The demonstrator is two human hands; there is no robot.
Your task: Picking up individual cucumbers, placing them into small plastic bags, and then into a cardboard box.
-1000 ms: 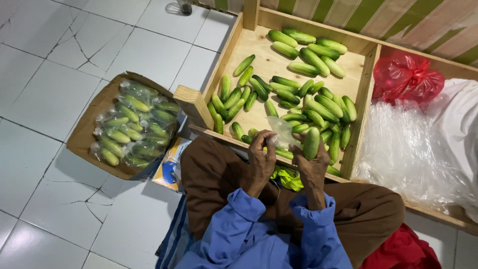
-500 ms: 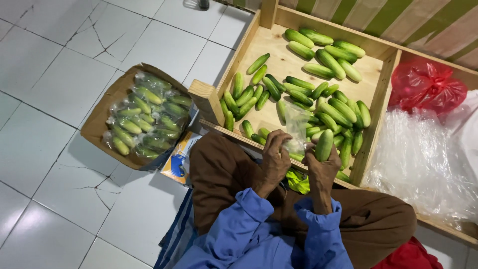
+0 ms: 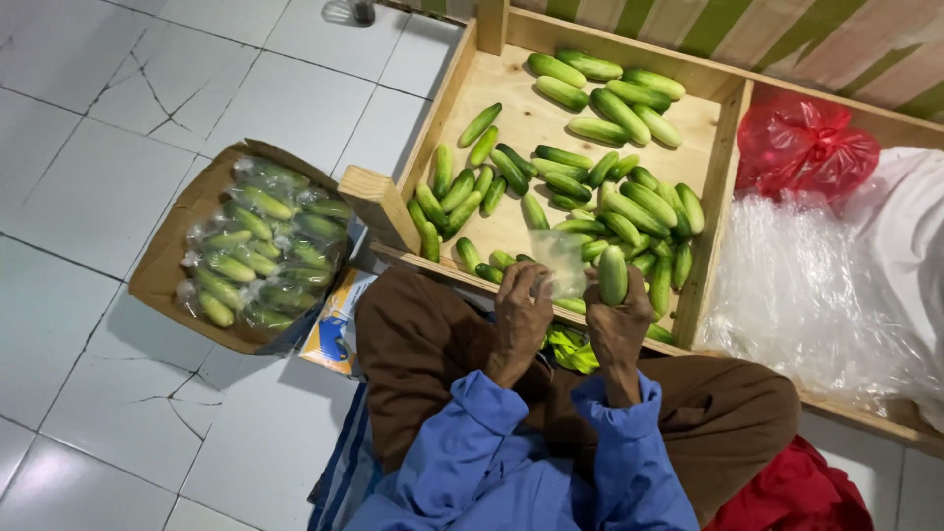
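Two hands work over the lap in the head view. The left hand (image 3: 521,310) pinches the lower edge of a small clear bag (image 3: 559,264), with fingers closed on the plastic. The right hand (image 3: 619,315) is clenched around one cucumber (image 3: 613,274), which stands almost upright, just beside the bag and touching its side. Compared with a second ago, the cucumber is now a bit higher and closer to the bag, and the bag looks more spread open; I judge that the cucumber is about to go inside it, but it is not yet in.

Behind the hands is a wooden crate (image 3: 723,177) with many loose cucumbers (image 3: 590,187) lying on its floor. On the left, on the white tiles, a cardboard box (image 3: 172,265) holds cucumbers already packed in clear bags (image 3: 261,256). On the right lie a red plastic bag (image 3: 806,147) and a heap of clear plastic (image 3: 806,295). Blue sleeves (image 3: 472,442) and brown trousers (image 3: 413,344) fill the lower part of the view.
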